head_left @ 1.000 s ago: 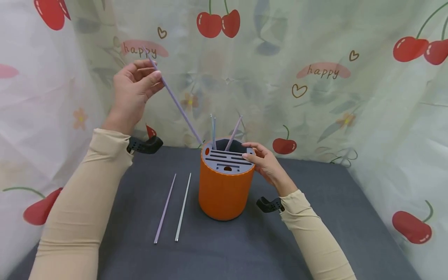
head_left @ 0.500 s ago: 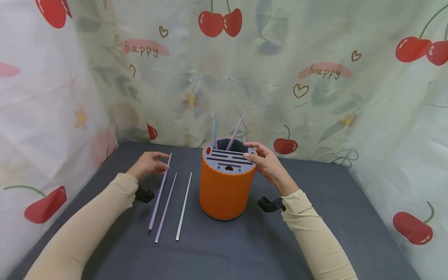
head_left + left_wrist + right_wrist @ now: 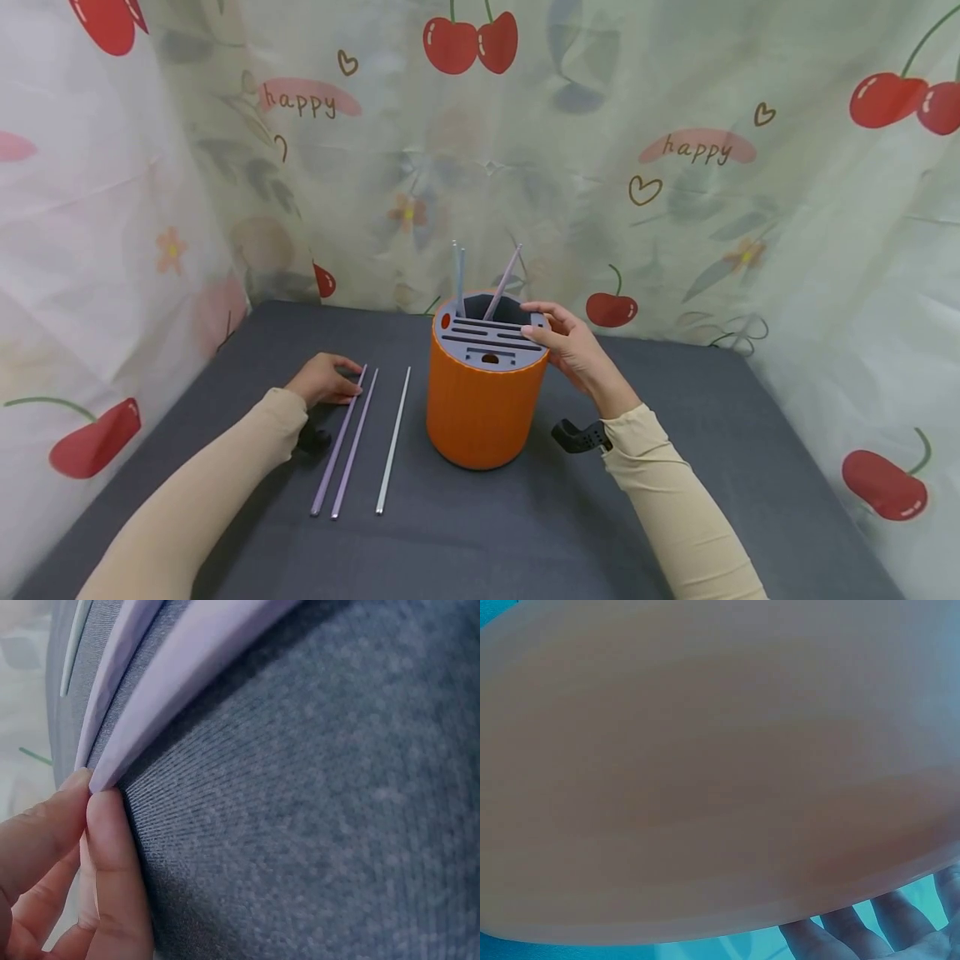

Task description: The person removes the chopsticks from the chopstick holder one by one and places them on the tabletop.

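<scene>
My left hand (image 3: 327, 379) pinches the far end of a purple chopstick (image 3: 333, 458) between thumb and finger, low at the dark cloth. In the left wrist view the fingertips (image 3: 109, 817) close on the tip of this chopstick (image 3: 172, 675). A second purple chopstick (image 3: 354, 450) lies close beside it, and a silvery one (image 3: 393, 442) lies farther right. My right hand (image 3: 573, 350) grips the upper right rim of an orange utensil holder (image 3: 483, 408) with a grey slotted top. In the right wrist view the holder's wall (image 3: 705, 787) fills most of the picture.
Two bluish sticks (image 3: 459, 279) and a pinkish purple stick (image 3: 504, 282) stand in the holder's rear opening. A dark grey cloth (image 3: 675, 500) covers the table. Cherry-printed curtains (image 3: 585, 167) hang behind and at both sides.
My left hand has come down from high above the holder's left side, bringing the purple chopstick out to the table beside the others. My right hand stays on the holder's rim.
</scene>
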